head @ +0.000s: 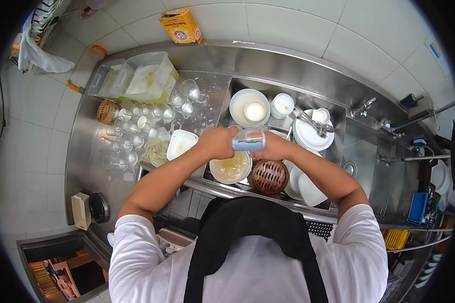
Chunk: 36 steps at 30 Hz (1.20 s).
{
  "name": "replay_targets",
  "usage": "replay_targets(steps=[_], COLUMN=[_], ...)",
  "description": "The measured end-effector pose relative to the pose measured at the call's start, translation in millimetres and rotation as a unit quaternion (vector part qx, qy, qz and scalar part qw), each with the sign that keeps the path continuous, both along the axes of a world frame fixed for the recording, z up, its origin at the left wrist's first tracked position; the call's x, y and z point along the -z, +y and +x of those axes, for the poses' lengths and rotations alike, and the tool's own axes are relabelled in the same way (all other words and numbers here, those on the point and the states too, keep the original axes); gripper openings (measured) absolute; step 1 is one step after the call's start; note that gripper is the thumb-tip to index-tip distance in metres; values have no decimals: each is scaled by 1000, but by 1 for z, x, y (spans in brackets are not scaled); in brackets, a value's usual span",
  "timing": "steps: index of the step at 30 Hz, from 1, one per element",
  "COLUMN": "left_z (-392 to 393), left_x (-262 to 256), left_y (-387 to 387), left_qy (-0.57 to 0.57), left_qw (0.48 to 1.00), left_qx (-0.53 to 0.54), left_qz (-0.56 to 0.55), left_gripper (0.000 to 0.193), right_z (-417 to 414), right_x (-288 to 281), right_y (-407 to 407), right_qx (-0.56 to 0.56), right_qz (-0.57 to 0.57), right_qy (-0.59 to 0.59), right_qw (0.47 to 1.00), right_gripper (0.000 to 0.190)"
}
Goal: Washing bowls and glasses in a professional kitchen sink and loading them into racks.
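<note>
A clear drinking glass [249, 139] lies sideways between my two hands, above the sink's middle. My left hand [220, 142] is curled against its left end, and my right hand [273, 146] grips its right end. Something bluish shows through the glass wall; I cannot tell what it is. Just below the hands sits a bowl of yellowish liquid [230, 169], and beside it a brown woven bamboo steamer [268, 176]. A white square dish [182, 144] lies near my left forearm. Beyond the hands, a large white bowl [238, 99] holds a smaller bowl [255, 110].
Several glasses [131, 138] stand on the wet steel counter at left, near a crumpled cloth [155, 152] and plastic tubs [148, 77]. Stacked plates with cutlery [313, 132] fill the sink's right side. Further right are a second basin [364, 151] and taps [363, 107]. A baking soda box [181, 27] stands behind.
</note>
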<state>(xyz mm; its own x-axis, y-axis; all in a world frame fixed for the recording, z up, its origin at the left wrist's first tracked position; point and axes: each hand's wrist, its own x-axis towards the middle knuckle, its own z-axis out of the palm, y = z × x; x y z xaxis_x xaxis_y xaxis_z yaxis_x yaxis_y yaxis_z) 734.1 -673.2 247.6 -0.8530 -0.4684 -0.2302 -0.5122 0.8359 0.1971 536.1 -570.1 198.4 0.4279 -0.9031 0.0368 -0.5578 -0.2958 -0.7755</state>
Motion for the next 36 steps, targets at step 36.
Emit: replay_targets(steps=[36], left_z=[-40], left_x=[36], left_y=[32], left_qy=[493], left_qw=[600], left_qx=[-329], left_qz=[538], left_gripper=[73], right_z=[52], right_x=[-79], right_y=[-47], right_qx=[469], right_qz=[-235], right_qy=[-264], right_qw=[809], right_gripper=[55])
